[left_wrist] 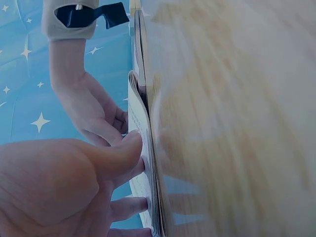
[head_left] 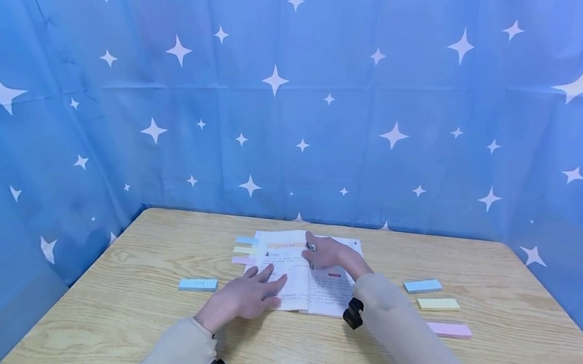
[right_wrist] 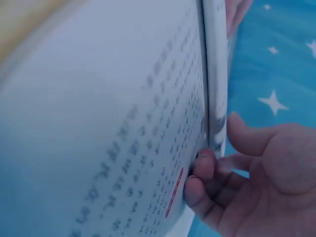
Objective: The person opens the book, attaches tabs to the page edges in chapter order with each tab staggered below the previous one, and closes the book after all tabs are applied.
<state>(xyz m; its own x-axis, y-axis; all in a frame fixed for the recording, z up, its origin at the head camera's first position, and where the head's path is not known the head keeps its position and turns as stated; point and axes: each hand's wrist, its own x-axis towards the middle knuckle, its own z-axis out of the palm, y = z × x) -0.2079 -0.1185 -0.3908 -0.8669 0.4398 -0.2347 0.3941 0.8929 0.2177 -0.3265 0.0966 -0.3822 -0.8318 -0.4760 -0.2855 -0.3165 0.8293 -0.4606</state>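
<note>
An open book (head_left: pixel 322 295) with printed pages lies on the table. My left hand (head_left: pixel 253 296) rests on the lower part of its left page, fingers spread. In the left wrist view, the left thumb (left_wrist: pixel 126 150) lies by the page's lower edge. Around the upper gutter, my right hand (head_left: pixel 325 252) touches the pages. In the right wrist view its fingers (right_wrist: pixel 197 190) are curled against the right page, the thumb stretched toward the left page; nothing shows held between them. Blue (head_left: pixel 247 241), yellow (head_left: pixel 244 250) and pink tabs (head_left: pixel 244 260) stick out from the book's left edge.
A blue sticky-note pad (head_left: pixel 198 284) with writing lies left of the book. On the right lie a second blue pad (head_left: pixel 422 286), a yellow pad (head_left: pixel 438 304) and a pink pad (head_left: pixel 449 330). Behind the wooden table (head_left: pixel 112 317) hangs a blue star-patterned curtain (head_left: pixel 329 126).
</note>
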